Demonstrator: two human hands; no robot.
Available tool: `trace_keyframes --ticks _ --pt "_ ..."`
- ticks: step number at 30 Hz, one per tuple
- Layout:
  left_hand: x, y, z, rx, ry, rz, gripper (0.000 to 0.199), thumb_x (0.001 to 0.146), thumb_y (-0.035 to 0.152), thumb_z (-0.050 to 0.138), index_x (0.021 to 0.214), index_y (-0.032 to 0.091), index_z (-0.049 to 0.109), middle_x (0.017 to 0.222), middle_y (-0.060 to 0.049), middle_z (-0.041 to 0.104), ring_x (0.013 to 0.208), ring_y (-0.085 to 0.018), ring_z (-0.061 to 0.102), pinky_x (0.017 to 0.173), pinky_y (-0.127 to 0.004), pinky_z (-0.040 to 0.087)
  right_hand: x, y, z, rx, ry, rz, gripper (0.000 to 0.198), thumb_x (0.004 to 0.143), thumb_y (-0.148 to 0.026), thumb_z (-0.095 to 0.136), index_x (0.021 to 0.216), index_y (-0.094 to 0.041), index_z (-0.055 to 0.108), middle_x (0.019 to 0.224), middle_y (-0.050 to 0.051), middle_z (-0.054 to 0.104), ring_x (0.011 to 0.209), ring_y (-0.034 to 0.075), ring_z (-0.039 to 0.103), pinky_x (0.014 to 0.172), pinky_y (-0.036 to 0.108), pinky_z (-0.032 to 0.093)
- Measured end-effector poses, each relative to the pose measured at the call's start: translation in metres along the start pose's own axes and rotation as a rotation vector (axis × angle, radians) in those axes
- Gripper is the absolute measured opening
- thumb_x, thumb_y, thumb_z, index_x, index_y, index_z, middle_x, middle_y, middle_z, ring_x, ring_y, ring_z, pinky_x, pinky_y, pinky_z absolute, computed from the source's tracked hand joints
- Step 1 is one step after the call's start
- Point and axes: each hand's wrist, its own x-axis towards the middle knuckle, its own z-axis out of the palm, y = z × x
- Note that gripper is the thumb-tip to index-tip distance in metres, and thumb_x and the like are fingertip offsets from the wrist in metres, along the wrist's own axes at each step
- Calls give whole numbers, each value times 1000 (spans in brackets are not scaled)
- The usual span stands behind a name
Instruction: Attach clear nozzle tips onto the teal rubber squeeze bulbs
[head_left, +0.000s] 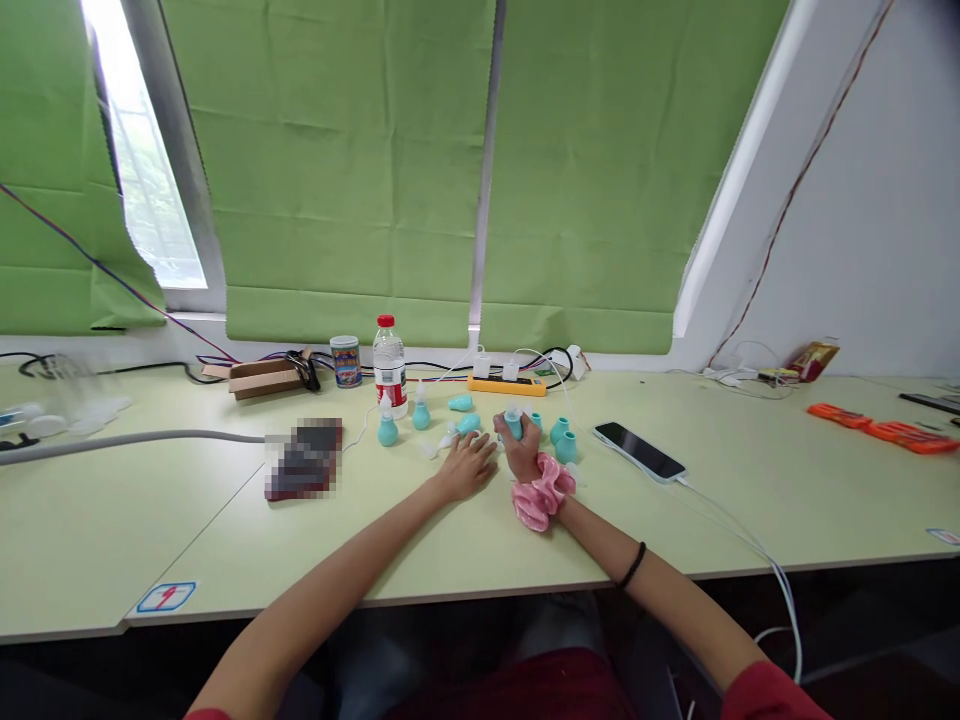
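My right hand, with a pink scrunchie at the wrist, is closed round a teal rubber bulb, its opening facing up. Beside it my left hand rests palm down on the table, fingers stretched out near a teal bulb lying on its side and some translucent plastic tips. Farther left stand two teal bulbs with clear tips, one nearer and one behind. Several more open teal bulbs stand just right of my right hand, partly hidden by it.
Behind the bulbs stand a red-capped water bottle, a can and a yellow power strip. A phone on a white cable lies to the right. A blurred-out dark object is at left, near a cardboard box.
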Motion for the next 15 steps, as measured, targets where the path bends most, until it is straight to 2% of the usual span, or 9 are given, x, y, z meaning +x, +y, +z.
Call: trace_keyframes --ticks 2,4,9,12,15 --pt "4 0 4 -68 -9 -11 27 77 20 41 99 15 55 102 -11 55 98 -23 45 86 -40 34 -4 0 -4 -11 -26 -4 23 84 -32 43 95 -15 53 92 4 55 77 14 54 66 30 46" --pt "4 -3 5 -160 16 -38 24 72 13 44 89 14 59 90 -9 58 89 -20 50 81 -35 38 -6 -1 -4 -20 -54 -14 23 84 -32 43 95 -16 53 92 4 55 78 14 54 66 29 46" --pt "0 -17 -4 -482 139 -272 31 59 5 50 87 12 62 81 -7 60 68 -16 54 62 -28 45 -1 -1 7 -35 -122 -91 23 78 -39 47 82 -17 53 67 0 55 63 13 51 57 23 41" --pt "0 -23 -17 -821 218 -471 27 55 6 54 81 10 61 77 -7 61 65 -15 56 61 -28 46 0 -1 9 -73 -259 -168 24 79 -40 43 82 -17 52 64 -2 53 57 11 48 55 21 37" --pt "-5 -30 -33 -1236 315 -642 23 56 12 60 78 9 60 73 -7 62 66 -15 58 65 -30 48 -4 -5 9 -129 -407 -228 25 80 -40 42 91 -19 52 68 -1 55 60 12 50 58 21 36"
